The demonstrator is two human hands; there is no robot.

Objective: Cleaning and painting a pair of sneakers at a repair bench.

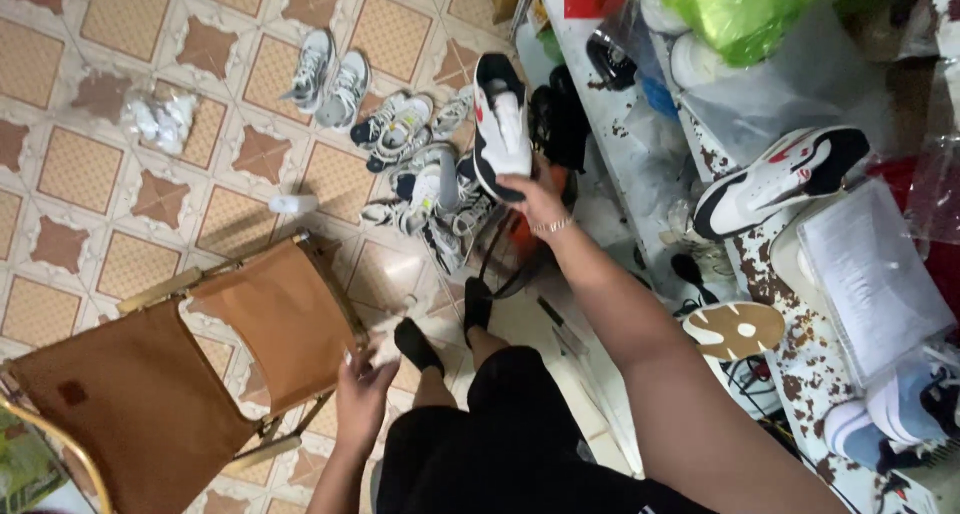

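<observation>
My right hand (pixel 535 196), fingers closed, holds the black-and-white sneaker (pixel 501 124) at upper centre of frame; left hand (pixel 362 386), grip indeterminate, lower centre. Risk: sneaker slips onto shoe pile (pixel 420 164)

Bare arms; thin metal bracelet (pixel 551 226) on right wrist; black shorts (pixel 500 444); black socks (pixel 417 346), apparently ankle-length.
</observation>
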